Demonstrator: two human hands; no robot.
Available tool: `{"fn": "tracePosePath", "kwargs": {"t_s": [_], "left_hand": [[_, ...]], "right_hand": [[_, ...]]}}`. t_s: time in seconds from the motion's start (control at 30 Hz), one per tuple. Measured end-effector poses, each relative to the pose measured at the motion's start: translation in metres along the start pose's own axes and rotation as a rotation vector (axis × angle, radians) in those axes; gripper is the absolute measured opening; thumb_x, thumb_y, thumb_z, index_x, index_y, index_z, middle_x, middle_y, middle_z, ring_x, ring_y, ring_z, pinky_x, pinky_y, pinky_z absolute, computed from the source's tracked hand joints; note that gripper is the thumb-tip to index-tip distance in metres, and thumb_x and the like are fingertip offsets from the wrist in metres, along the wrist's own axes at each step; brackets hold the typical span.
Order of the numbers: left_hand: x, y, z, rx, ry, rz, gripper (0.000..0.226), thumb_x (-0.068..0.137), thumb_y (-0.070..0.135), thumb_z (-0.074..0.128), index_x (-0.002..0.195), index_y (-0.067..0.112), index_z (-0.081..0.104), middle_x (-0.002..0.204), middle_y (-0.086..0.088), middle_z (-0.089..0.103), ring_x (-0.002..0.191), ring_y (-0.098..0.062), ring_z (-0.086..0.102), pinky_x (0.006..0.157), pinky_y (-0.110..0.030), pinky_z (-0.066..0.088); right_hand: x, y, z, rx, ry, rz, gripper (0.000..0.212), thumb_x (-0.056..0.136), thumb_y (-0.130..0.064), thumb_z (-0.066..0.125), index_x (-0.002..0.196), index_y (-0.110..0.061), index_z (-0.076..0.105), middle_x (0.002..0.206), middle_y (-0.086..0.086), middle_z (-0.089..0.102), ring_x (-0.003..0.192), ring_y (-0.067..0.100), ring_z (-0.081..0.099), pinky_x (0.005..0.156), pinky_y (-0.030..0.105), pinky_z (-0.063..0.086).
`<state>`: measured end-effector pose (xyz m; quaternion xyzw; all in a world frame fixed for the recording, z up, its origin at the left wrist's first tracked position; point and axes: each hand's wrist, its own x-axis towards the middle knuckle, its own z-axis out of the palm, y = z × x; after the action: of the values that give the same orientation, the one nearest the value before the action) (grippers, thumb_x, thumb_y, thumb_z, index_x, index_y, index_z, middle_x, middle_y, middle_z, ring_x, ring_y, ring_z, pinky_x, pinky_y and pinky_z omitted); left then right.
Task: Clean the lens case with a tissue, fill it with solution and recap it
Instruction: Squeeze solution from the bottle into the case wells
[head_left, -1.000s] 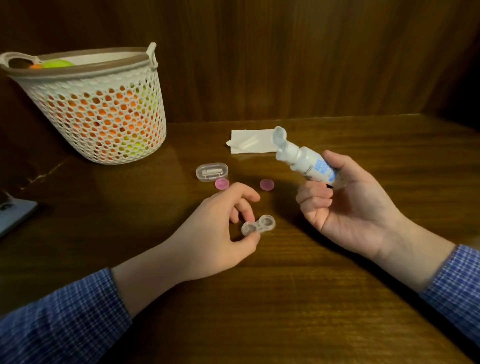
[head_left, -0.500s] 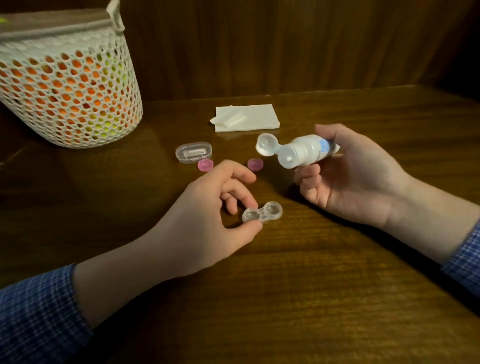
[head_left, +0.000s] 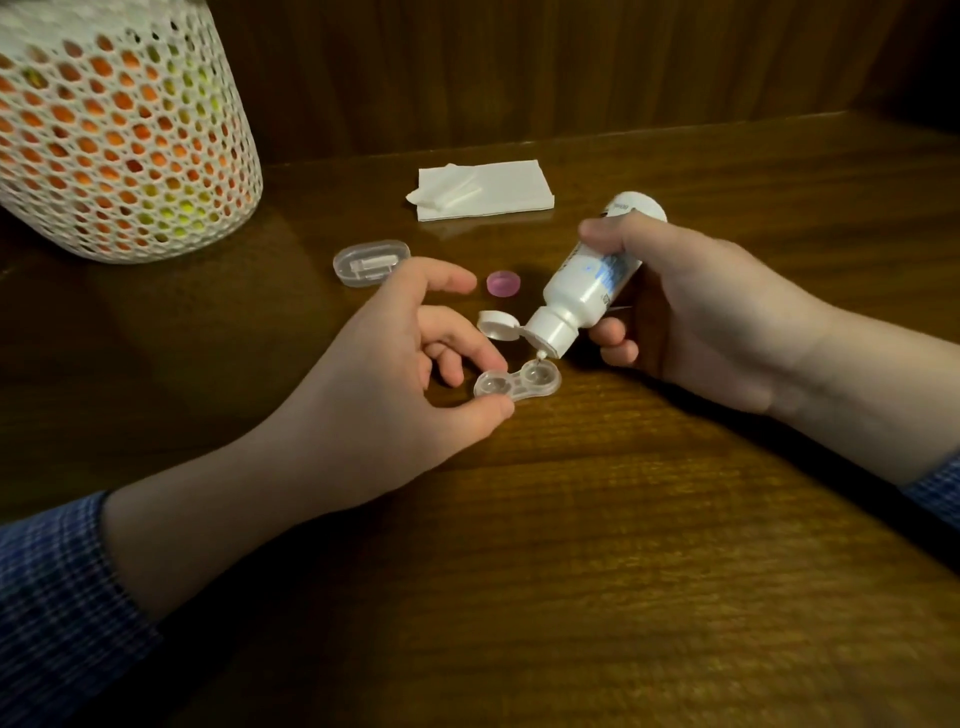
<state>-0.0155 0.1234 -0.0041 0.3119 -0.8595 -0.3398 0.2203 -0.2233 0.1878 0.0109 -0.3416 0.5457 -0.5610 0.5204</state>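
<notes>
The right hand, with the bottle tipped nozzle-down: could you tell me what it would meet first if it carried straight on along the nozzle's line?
Most likely the lens case: the solution bottle in the right hand aims at its right-hand well, nearly touching, though depth is unclear.

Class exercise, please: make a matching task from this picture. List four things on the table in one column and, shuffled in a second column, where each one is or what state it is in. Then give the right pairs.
Things
1. solution bottle
2. lens case
3. pink cap
4. tissue

Places or states
A. lying flat at the back of the table
B. tipped nozzle-down in the right hand
C. pinched at one end by the left hand
D. loose on the table, beyond the case

Pairs: 1-B, 2-C, 3-D, 4-A
</notes>
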Motion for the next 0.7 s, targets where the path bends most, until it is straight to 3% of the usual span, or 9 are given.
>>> {"fn": "tracePosePath", "kwargs": {"t_s": [0.23, 0.7], "left_hand": [[-0.0004, 0.0, -0.001, -0.018, 0.006, -0.004, 0.078, 0.069, 0.032, 0.085, 0.134, 0.03, 0.043, 0.098, 0.021, 0.074, 0.079, -0.007, 0.066, 0.068, -0.018, 0.055], [-0.0009, 0.0, -0.0007, -0.007, 0.015, -0.004, 0.067, 0.071, 0.028, 0.086, 0.128, 0.027, 0.051, 0.097, 0.019, 0.074, 0.08, -0.009, 0.066, 0.066, -0.018, 0.053]], "right_hand": [[-0.0005, 0.0034, 0.0026, -0.105, 0.046, -0.088, 0.021, 0.097, -0.03, 0.064, 0.092, -0.01, 0.063, 0.067, 0.003, 0.065, 0.05, 0.012, 0.05, 0.042, 0.022, 0.039], [-0.0028, 0.0042, 0.0015, -0.129, -0.043, -0.108, 0.021, 0.1, -0.028, 0.06, 0.1, -0.007, 0.059, 0.071, 0.0, 0.075, 0.047, 0.015, 0.054, 0.04, 0.022, 0.045]]}}
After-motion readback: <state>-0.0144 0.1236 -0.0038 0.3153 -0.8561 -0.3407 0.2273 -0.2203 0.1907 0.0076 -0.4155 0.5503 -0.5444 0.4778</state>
